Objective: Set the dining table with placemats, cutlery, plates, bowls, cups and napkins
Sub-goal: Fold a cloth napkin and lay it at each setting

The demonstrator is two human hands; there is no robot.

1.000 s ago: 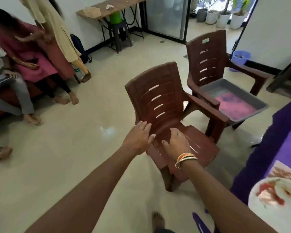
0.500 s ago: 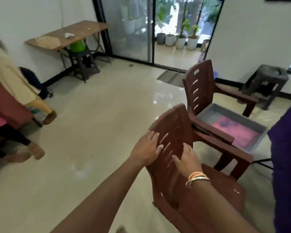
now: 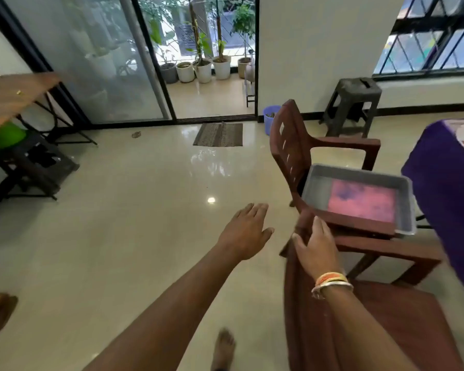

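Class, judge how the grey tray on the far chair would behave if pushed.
The grey tray probably slides easily, smooth plastic on a plastic chair. Likely light: only a flat pink sheet shows inside. Its corner juts past the armrest, so it might tip.

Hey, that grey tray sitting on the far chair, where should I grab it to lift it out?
Probably by the raised rim at its front end, reaching in from the table side. The grey tray lies between the far chair's armrests, which block its long sides, and the backrest closes the other end; only the front end juts past the seat.
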